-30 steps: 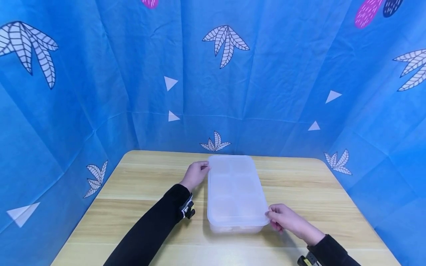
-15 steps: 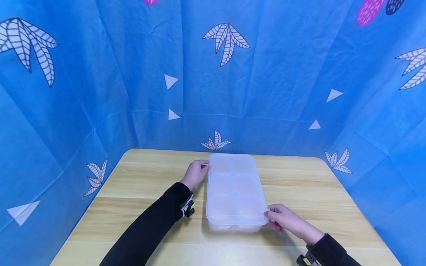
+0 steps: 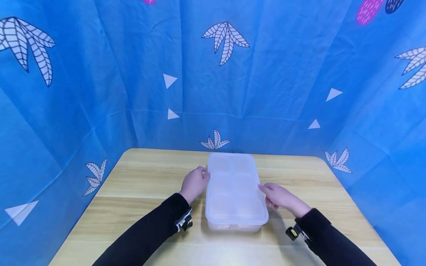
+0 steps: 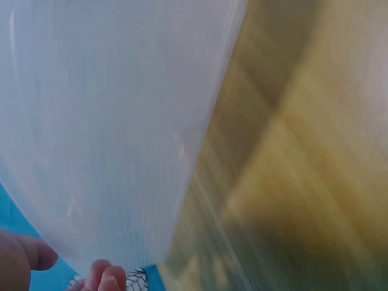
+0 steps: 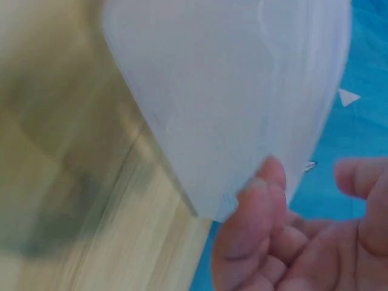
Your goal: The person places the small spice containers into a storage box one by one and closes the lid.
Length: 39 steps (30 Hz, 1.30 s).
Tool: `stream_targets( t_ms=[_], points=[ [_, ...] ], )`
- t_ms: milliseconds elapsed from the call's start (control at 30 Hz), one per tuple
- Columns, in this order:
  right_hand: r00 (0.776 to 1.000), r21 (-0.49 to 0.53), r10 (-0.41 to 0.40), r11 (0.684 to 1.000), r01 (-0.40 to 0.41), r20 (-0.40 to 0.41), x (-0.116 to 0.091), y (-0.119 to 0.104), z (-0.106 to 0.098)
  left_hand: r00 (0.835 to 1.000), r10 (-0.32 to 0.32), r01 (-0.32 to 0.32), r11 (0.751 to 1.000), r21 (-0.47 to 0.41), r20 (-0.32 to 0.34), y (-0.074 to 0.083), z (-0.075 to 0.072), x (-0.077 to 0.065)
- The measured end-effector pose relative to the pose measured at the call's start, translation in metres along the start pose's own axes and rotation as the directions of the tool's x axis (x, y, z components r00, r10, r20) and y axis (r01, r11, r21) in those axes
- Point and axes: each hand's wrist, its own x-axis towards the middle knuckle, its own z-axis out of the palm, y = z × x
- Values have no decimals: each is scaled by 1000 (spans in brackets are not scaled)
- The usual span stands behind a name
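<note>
A translucent white plastic storage box [image 3: 235,227] sits mid-table with its lid [image 3: 236,184] on; faint compartments show through. By the long left side is my left hand [image 3: 194,184], fingertips right at the lid's edge. My right hand [image 3: 280,195] is along the long right side, its thumb at the rim. In the left wrist view, a thumb [image 4: 41,253] and fingertips [image 4: 108,276] stand apart near the far end of the box. The right wrist view has loosely bent fingers [image 5: 251,224] overlapping the box wall, with the thumb [image 5: 357,177] away from them.
The box stands on a light wood-grain table [image 3: 149,173] with rounded far corners. Blue cloth [image 3: 283,74] printed with leaves and triangles hangs behind and on both sides. Dark sleeves [image 3: 146,229] and small wrist cameras [image 3: 183,221] cover the forearms.
My left hand has slid from the far left corner a little toward me along the lid. My right hand has left the near right corner and moved farther up the right side.
</note>
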Motion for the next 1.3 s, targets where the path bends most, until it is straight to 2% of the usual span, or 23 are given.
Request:
stream_targets(
  t_ms=[100,267,433,533,633,800,1000,1300],
  points=[
    [995,-30,29,999,-32,-98,19,-1,3,1000,-7,6,999,45,13,6,1,-8],
    [978,-80,71,993,-88,-194,41,6,11,999,4,-8,993,118,37,13,7,-17],
    [966,-117,65,988,-97,-250,50,12,16,999,-17,9,986,169,50,16,13,-22],
    [964,-149,38,986,-79,-262,52,13,19,999,-9,0,983,185,48,13,16,-22],
    [962,-155,19,986,-63,-272,53,13,22,999,17,-24,984,176,39,9,18,-21],
    [961,-146,0,988,-42,-276,54,12,26,998,51,-55,994,93,42,3,20,-21],
    [962,-132,13,990,-51,-274,55,11,26,998,51,-51,999,2,42,-3,24,-21],
    [964,-154,5,987,-48,-267,56,12,25,997,49,-48,999,-21,52,-2,25,-20]
  ],
)
